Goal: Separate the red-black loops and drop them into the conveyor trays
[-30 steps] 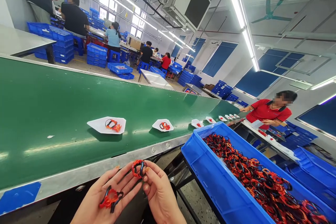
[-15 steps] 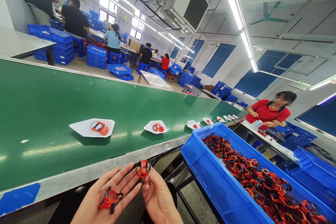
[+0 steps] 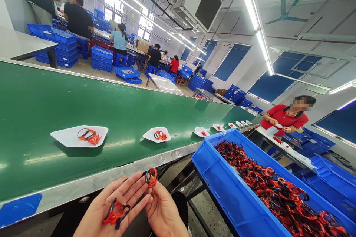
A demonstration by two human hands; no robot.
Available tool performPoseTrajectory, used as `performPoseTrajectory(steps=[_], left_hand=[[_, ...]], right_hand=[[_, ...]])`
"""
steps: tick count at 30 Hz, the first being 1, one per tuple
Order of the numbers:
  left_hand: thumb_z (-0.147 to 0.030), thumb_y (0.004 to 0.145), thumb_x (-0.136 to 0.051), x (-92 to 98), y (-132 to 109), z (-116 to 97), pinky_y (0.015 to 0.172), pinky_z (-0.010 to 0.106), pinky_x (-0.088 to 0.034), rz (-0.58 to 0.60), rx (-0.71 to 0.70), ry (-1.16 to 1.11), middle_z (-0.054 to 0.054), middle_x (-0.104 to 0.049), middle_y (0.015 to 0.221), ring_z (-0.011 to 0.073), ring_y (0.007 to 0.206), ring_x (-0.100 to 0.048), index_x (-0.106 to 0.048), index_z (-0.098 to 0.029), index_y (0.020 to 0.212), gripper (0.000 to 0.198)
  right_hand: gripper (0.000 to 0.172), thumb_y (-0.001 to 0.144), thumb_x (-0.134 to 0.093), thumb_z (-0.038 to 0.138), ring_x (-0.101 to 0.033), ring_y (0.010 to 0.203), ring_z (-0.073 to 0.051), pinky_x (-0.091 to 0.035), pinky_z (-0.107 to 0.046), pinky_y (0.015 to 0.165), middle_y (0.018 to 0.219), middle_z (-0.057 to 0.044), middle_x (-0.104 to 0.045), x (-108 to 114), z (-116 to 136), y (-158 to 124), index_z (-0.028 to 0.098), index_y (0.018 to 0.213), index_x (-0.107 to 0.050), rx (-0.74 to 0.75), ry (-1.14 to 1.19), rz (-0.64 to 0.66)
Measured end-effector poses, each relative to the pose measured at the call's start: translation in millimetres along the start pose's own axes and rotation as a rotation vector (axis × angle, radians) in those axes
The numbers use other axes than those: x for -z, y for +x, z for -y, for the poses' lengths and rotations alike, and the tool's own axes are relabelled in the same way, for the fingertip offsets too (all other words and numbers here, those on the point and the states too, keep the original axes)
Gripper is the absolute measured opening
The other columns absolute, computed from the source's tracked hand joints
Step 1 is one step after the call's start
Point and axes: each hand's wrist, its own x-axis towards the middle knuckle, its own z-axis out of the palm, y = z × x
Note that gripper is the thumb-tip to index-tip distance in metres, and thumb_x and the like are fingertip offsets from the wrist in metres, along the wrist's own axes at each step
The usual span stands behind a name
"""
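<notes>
Pieces of red and black cord in hand: two, one per hand. Left hand (image 3: 115, 207): palm up, open, fingers spread, with a tangled red-and-black bundle (image 3: 116, 213) resting on the palm, fingers not closed over it. Right hand (image 3: 164, 207): closed to a pinch, thumb and forefinger gripping a small red-and-black loop (image 3: 151, 177), held upright just beside the left fingertips. Material of both pieces too small to tell.

Green conveyor belt (image 3: 83, 100): one, just beyond the hands, with a steel edge (image 3: 111, 172) and one blue tape patch (image 3: 19, 207) on that edge. White trays (image 3: 63, 136): about eight in a line along the belt, the nearest two each carrying a red-and-black loop set (image 3: 89, 137), the next few small red pieces, the farthest too small to tell. Blue plastic crate (image 3: 214, 166): one, long, to the right of the right hand, holding a heap of similar loops (image 3: 272, 189), too many to count. Co-worker in a red shirt (image 3: 283, 116): one, beyond the far end of the crate, behind a white table (image 3: 280, 144). Stacked blue crates (image 3: 101, 59): many, on the floor in the background, among several more people at work.
</notes>
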Motion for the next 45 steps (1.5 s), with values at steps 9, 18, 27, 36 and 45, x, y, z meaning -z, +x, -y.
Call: performPoseTrajectory(steps=[9,18,27,36,45], left_hand=[[-0.025,0.078,-0.052,0.1,-3.6,-11.9,0.085,0.049,-0.053,-0.064,0.038,-0.065,0.020,-0.060,0.121,0.0338,0.108,-0.057,-0.051,-0.010,0.124,0.048],[-0.024,0.081,-0.048,28.9,30.7,-19.8,0.083,0.051,-0.054,-0.014,0.094,-0.151,0.018,-0.055,0.128,0.0336,0.111,-0.055,-0.043,-0.018,0.131,0.051],[-0.023,0.078,-0.055,4.7,10.7,-27.5,0.087,0.048,-0.053,-0.049,0.034,-0.163,0.021,-0.058,0.122,0.0333,0.109,-0.056,-0.048,-0.008,0.125,0.050],[-0.030,0.077,-0.060,6.7,6.5,-18.9,0.088,0.045,-0.051,-0.010,0.017,-0.072,0.017,-0.061,0.119,0.0298,0.107,-0.058,-0.059,-0.012,0.111,0.038],[-0.025,0.078,-0.060,5.8,-4.7,-10.1,0.086,0.031,-0.049,0.149,-0.061,0.215,0.007,-0.066,0.110,0.0203,0.102,-0.059,-0.061,-0.018,0.108,0.031]], right_hand=[[0.032,0.073,-0.069,0.028,-0.064,0.065,-0.011,-0.050,-0.017,0.050,0.086,-0.005,-0.070,-14.9,70.3,29.8,0.016,0.103,-0.065,0.525,-0.600,-0.161],[0.024,0.088,-0.056,0.027,-0.059,0.098,-0.021,-0.050,-0.041,0.083,0.112,-0.009,-0.059,-16.8,178.4,123.0,0.014,0.107,-0.058,0.954,-1.148,-0.533],[0.034,0.086,-0.055,0.020,-0.054,0.105,-0.024,-0.044,-0.039,0.089,0.128,-0.018,-0.048,-44.6,159.4,97.3,0.010,0.118,-0.054,0.914,-1.376,-0.521],[0.047,0.068,-0.069,0.014,-0.058,0.089,-0.018,-0.045,-0.029,0.080,0.105,-0.001,-0.066,-60.6,6.2,-30.3,0.028,0.112,-0.064,0.460,-1.309,0.526],[0.026,0.072,-0.073,0.024,-0.039,0.053,-0.003,-0.036,-0.014,0.047,0.077,-0.003,-0.059,-41.3,23.6,-24.1,0.011,0.094,-0.071,0.013,-0.340,0.237]])
